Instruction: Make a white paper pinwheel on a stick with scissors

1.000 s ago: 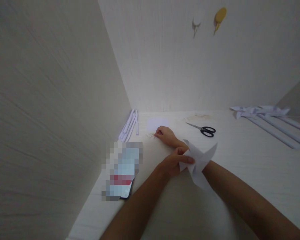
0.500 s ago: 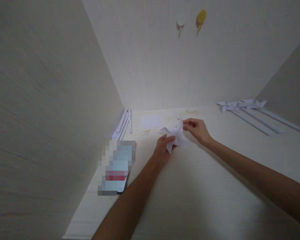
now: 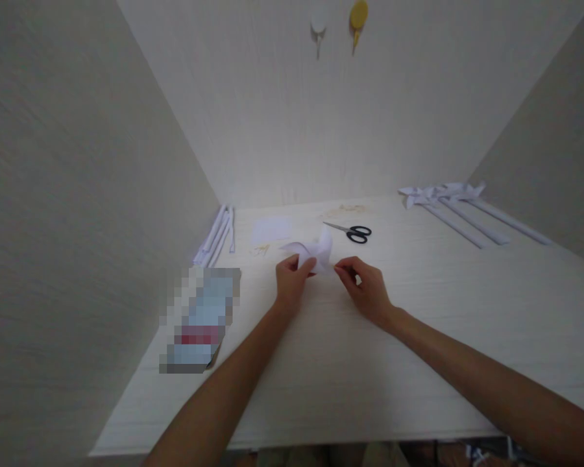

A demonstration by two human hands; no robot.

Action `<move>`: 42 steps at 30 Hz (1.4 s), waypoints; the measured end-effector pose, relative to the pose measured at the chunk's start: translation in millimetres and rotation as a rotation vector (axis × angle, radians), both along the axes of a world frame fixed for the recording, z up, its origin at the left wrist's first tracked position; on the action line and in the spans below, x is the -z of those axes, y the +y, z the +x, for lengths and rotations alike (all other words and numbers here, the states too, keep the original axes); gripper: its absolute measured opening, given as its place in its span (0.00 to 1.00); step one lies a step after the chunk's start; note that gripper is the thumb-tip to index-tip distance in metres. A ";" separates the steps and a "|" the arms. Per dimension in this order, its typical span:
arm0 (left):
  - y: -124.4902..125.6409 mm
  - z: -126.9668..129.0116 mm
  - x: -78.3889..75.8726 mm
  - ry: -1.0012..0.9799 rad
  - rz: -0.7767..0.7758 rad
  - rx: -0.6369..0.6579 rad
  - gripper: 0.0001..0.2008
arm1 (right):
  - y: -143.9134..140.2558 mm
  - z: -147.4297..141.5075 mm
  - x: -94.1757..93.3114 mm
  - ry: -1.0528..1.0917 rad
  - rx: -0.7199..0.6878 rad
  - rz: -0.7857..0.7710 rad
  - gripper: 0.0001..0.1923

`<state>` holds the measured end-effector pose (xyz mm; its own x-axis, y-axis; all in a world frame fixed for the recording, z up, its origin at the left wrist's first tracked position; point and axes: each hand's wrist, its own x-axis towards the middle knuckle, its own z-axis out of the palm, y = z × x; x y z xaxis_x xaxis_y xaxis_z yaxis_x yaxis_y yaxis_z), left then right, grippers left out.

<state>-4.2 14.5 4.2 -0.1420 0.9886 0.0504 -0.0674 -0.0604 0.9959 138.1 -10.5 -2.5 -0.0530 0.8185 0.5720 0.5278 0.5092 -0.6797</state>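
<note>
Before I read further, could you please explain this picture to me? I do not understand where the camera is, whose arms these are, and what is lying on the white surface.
The camera sits on a person's head and looks forward and down, so the two bare arms coming from the bottom edge are that person's own. There is no machine. The left hand pinches a folded white paper shape, which looks like a pinwheel head; the right hand is closed beside it, and I cannot tell whether it touches the paper. They work over a pale table set between light walls. Behind the hands lie black-handled scissors and a small white sheet. At the far left are white paper strips, at the far right finished pinwheels on sticks. The blurred rectangle at the left is a hidden object.
</note>
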 end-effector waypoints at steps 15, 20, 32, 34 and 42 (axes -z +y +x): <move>-6.4 6.0 -3.6 0.141 0.026 0.090 0.08 | 3.9 -0.6 1.6 -0.045 -0.029 -0.068 0.07; -5.4 5.7 -2.4 0.117 0.017 0.100 0.08 | 4.3 -0.4 1.4 -0.039 -0.034 -0.077 0.07; -8.1 6.3 -4.2 0.199 0.080 0.081 0.10 | 3.6 0.6 1.3 -0.063 -0.007 -0.036 0.07; -8.9 5.8 -5.4 0.241 0.107 0.075 0.11 | 4.0 0.8 1.5 -0.066 -0.008 -0.029 0.07; -11.4 6.5 -7.4 0.382 0.160 0.031 0.13 | 4.9 0.9 1.3 -0.078 -0.011 -0.070 0.08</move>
